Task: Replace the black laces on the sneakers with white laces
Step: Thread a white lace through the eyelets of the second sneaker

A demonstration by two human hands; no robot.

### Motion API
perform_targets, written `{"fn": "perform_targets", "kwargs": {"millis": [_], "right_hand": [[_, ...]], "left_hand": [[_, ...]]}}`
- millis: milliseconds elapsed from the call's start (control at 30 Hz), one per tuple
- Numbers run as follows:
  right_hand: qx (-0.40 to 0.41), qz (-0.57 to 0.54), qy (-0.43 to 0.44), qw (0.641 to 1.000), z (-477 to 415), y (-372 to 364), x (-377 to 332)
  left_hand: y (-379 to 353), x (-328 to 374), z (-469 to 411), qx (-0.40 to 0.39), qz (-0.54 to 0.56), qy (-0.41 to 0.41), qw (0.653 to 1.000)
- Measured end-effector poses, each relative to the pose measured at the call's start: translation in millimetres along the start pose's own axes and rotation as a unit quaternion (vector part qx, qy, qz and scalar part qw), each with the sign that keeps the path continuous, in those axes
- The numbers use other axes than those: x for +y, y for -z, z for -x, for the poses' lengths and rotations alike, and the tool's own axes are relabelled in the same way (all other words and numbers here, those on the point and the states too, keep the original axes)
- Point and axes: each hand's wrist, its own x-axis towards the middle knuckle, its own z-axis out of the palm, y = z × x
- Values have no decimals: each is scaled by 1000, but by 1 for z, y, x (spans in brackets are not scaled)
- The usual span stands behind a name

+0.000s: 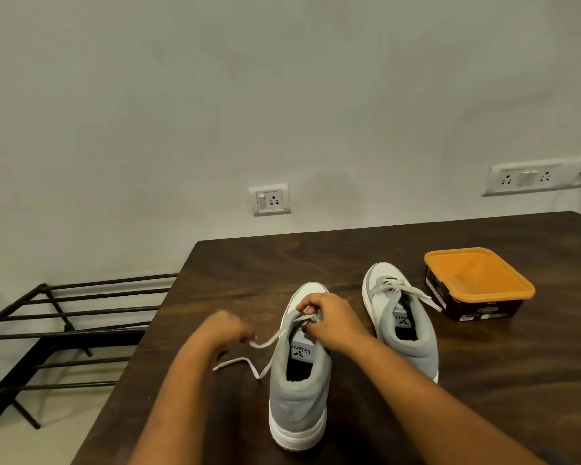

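Wall point(215, 95): I see plain pale plaster behind everything.
Counter point(349, 256): dark wood grain; both shoes and the tub stand on it.
Rack point(64, 317): black metal bars, on the floor past the counter's left edge.
Near shoe point(297, 404): grey with a white sole, heel toward me, in the middle of my view.
Far shoe point(416, 347): same make, just to the right and further back, apart from the near one.
Tub point(477, 283): orange inside, dark printed sides, right of the far shoe; I cannot read its print.
Right hand point(332, 320): over the near shoe's eyelets, fingers curled and pinching the lace there.
Left hand point(225, 330): left of the shoe, clenched on one strand, which runs taut back to the eyelets.
Lace point(269, 342): white; its other end lies loose on the counter beside the shoe.
Far lace point(406, 292): white, threaded, ends trailing toward the tub.
Sockets point(270, 199): white plates on the wall.
Label point(301, 352): the insole reads "Velarr", the rest hidden; the far shoe's insole shows the same word in part.
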Motion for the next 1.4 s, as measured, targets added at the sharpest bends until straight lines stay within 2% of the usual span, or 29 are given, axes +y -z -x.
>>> {"fn": "perform_targets", "kwargs": {"millis": [67,133,200,300,433,500,667,867,933,1000,1067,1133,1267,1333,1400], "right_hand": [[-1,0,-5,1000,-1,2,0],[1,2,-12,1000,-1,4,1],[2,-4,-19,1000,1,6,1],[-4,-3,-20,1000,2,9,0],[-24,-8,-14,1000,2,15,-2],[-29,-7,-11,1000,2,19,-3],[-47,-20,1,999,4,30,-3],[-39,-14,9,999,5,32,-1],[-28,-17,24,999,5,30,-1],[-11,-29,43,999,5,28,-3],[-3,-40,60,997,6,27,-7],[-9,-55,79,995,7,24,-13],[-38,-84,94,991,10,19,-19],[-52,-92,91,990,11,17,-20],[-60,-95,89,990,12,16,-20]], "left_hand": [[-6,-6,0,-137,-119,38,983],[-14,-8,-2,-173,-145,38,973],[-22,-3,-6,-147,-154,12,977],[-34,2,-13,-126,-107,-22,986],[-40,1,-21,-72,-141,-105,982],[-39,1,-23,-58,-77,-126,987],[-38,5,-18,-79,30,-128,988],[-36,10,-8,-118,30,-117,986],[-34,13,-5,-83,53,-113,989],[-31,20,-1,-15,122,-130,984],[-26,31,5,40,230,-147,961],[-23,40,12,74,269,-166,946],[-22,38,7,168,53,-186,967],[-16,39,8,184,22,-175,967],[-8,37,11,164,-23,-161,973]]}}
